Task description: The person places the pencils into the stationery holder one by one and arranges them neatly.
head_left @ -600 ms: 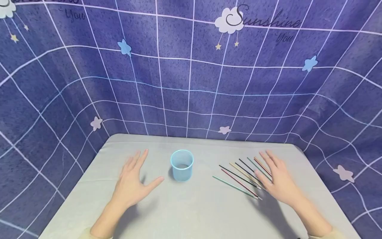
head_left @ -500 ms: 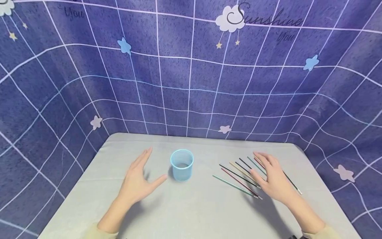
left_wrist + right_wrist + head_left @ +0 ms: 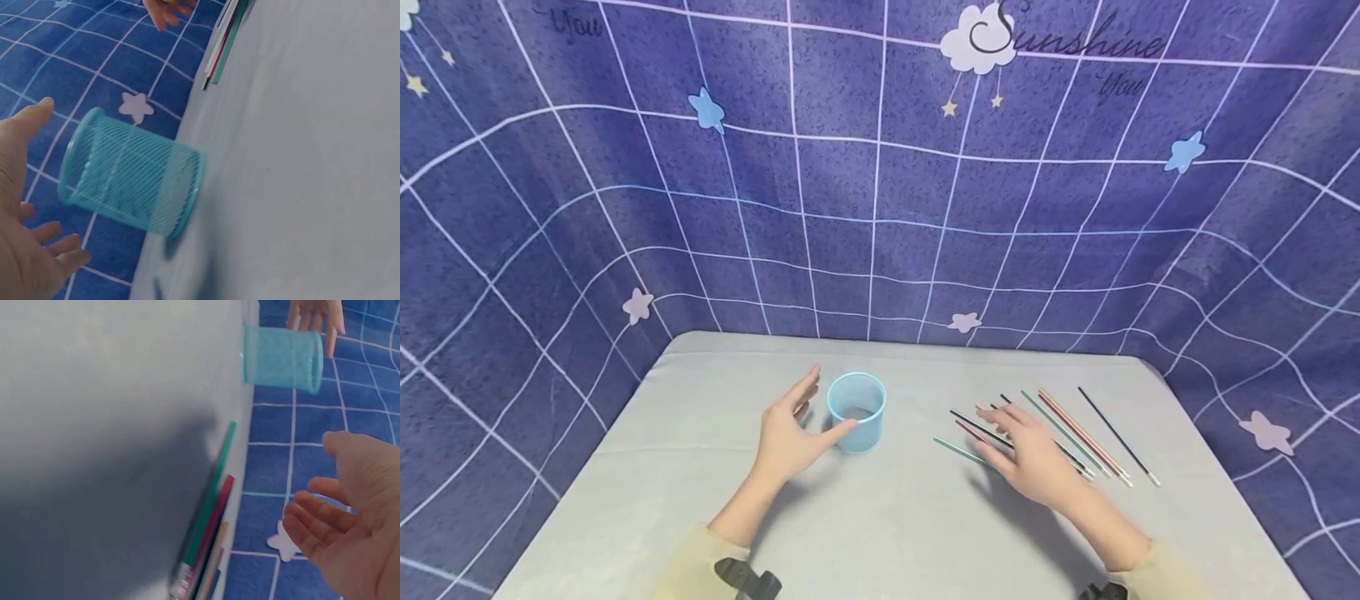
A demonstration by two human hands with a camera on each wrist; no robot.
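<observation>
A light-blue mesh pen cup (image 3: 859, 435) stands upright near the middle of the table. My left hand (image 3: 793, 437) is at its left side, thumb and fingers spread about it; in the left wrist view a gap shows between the hand (image 3: 28, 250) and the cup (image 3: 134, 172). Several thin pencils lie fanned out to the right, among them a green pencil (image 3: 209, 500) and a red pencil (image 3: 215, 519) with metal-banded ends. Over the left part of this fan hovers my right hand (image 3: 1033, 458), fingers loosely bent and holding nothing, hiding some pencils.
A dark pencil (image 3: 1118, 436) lies apart at the right end of the fan. The grey cloth-covered table (image 3: 880, 533) ends at the back and sides against a blue gridded curtain (image 3: 850, 183). Dark straps (image 3: 748, 577) sit on both wrists.
My left hand has moved right, up to the pen cup. The right hand has gone left across the pencils, uncovering those at the right. Cup and pencils stay in place.
</observation>
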